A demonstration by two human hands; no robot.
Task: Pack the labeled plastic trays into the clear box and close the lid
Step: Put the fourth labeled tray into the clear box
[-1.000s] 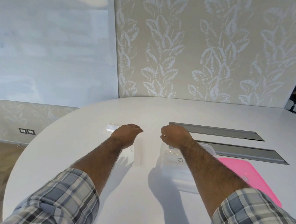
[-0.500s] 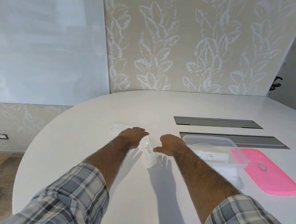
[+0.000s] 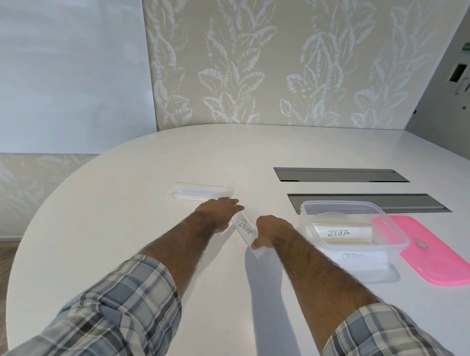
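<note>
A narrow clear tray labeled BEAR (image 3: 245, 230) is held between both hands, slightly above the white table. My left hand (image 3: 219, 210) grips its far end and my right hand (image 3: 270, 233) grips its near end. Another clear tray (image 3: 203, 192) lies on the table just beyond my left hand. The clear box (image 3: 391, 239) stands to the right, open, with a tray labeled ZEBRA (image 3: 337, 233) inside and a second labeled tray showing faintly beneath it. The pink lid (image 3: 432, 260) lies flat, partly under the box's right side.
Two grey recessed slots (image 3: 340, 175) run across the white table (image 3: 134, 254) behind the box. The table's curved edge falls away at the left. A patterned wall and a whiteboard stand behind.
The BEAR tray has turned label-up between my hands. My right hand has closed on its near end. The view shifted left and down.
</note>
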